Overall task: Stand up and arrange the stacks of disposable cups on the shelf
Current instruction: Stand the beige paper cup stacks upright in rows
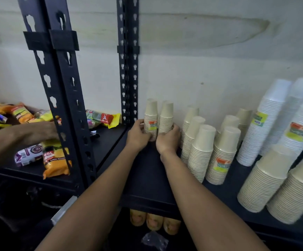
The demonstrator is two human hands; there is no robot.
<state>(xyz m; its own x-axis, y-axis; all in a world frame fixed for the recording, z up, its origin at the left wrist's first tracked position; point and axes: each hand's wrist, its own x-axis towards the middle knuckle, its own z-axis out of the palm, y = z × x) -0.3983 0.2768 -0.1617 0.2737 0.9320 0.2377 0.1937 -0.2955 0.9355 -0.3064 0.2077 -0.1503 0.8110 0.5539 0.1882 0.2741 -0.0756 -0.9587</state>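
Note:
Two slim stacks of beige disposable cups stand upright side by side at the back left of the black shelf [147, 178]. My left hand [138, 135] grips the left stack [151, 116], which carries an orange and green label. My right hand [167, 140] holds the base of the right stack [166, 116]. Both stacks sit close to the wall, next to the black upright post [129, 69].
More upright beige stacks [201, 151] stand to the right, then tall white stacks [266, 124] and wide beige stacks [266, 180] at the front right. On the neighbouring shelf to the left, another person's hand [36, 132] reaches among snack packets [56, 160].

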